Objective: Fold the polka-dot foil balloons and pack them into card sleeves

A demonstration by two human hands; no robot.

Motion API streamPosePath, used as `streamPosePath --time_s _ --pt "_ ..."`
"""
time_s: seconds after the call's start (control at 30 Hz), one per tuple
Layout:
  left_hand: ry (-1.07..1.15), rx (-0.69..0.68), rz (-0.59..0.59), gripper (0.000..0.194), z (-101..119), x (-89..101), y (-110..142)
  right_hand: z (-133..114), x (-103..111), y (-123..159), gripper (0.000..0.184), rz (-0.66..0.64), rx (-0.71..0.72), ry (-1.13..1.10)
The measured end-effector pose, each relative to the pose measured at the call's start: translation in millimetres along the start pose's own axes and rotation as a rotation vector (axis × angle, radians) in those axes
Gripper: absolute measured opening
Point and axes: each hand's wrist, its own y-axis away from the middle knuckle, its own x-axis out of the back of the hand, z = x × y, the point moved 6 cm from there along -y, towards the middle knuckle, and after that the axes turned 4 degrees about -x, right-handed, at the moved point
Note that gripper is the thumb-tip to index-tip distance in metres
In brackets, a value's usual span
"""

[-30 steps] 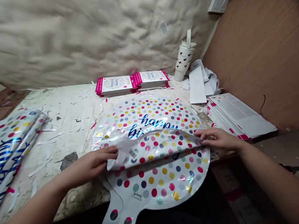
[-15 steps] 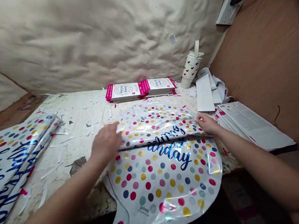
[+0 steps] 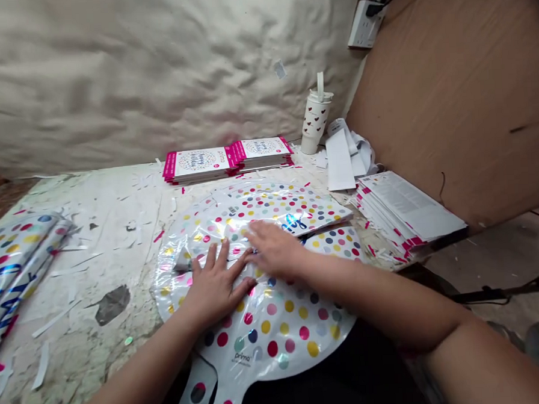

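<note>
A flat round foil balloon [image 3: 276, 328] with coloured polka dots and blue lettering lies at the table's near edge, its neck hanging over the edge toward me. Its far part is folded over toward me into a strip [image 3: 270, 211]. My left hand [image 3: 217, 283] lies flat on the balloon just below the fold, fingers spread. My right hand [image 3: 274, 247] presses flat on the folded strip beside it, fingers stretched out and touching the left hand's fingertips. Neither hand grips anything.
Two stacks of pink-edged printed cards [image 3: 226, 159] sit at the back. A white heart-patterned tumbler [image 3: 314, 118] stands by the wall. Loose white paper strips [image 3: 342, 159] and a stack of leaflets [image 3: 405, 210] lie on the right. Folded balloons [image 3: 14, 257] lie at the left edge. Scraps litter the table [image 3: 117, 234].
Both hands left the ends of the folded strip and came together at the balloon's middle, now lying flat on it. The fold sits flatter than before.
</note>
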Motion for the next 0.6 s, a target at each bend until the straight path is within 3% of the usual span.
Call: streamPosePath --time_s 0.03,0.1,0.17,0.23,0.27,0.33,0.4,0.47,0.53,0.6 --pt "-0.006 0.007 0.004 0.060 -0.1 -0.2 0.5 -11.5 -12.3 5.8 0.064 -0.057 0.025 -0.042" --pt "-0.007 0.013 0.008 0.059 -0.9 0.0 1.9 3.7 -28.9 27.7 0.076 -0.147 -0.106 -0.078" --pt "0.006 0.013 -0.004 0.058 -1.0 1.4 2.7 54.9 -30.6 64.0 0.082 -0.169 -0.402 -0.035" --pt "0.014 0.009 -0.027 0.060 2.6 3.9 1.1 109.8 -18.9 108.7 0.084 -0.127 -0.751 0.076" --pt "0.012 -0.004 -0.026 0.061 7.4 5.9 -1.1 126.7 -11.4 127.7 0.081 -0.093 -0.860 0.132" --pt "0.017 -0.052 0.006 0.066 23.2 10.0 -8.1 131.6 -0.8 145.6 0.071 -0.022 -0.840 0.195" --pt "0.046 -0.105 0.033 0.072 43.5 10.2 -16.6 111.0 -1.0 141.4 0.065 -0.005 -0.667 0.151" --pt "0.084 -0.131 0.032 0.078 61.0 5.5 -23.9 92.3 -7.1 128.7 0.067 -0.027 -0.606 0.038" --pt "0.105 -0.137 0.025 0.079 71.4 -0.8 -28.2 92.4 -11.7 115.6 0.073 -0.011 -0.724 -0.102" --pt "0.114 -0.142 0.037 0.075 74.4 -4.8 -28.9 104.7 -12.6 104.3 0.077 0.085 -0.877 -0.319"
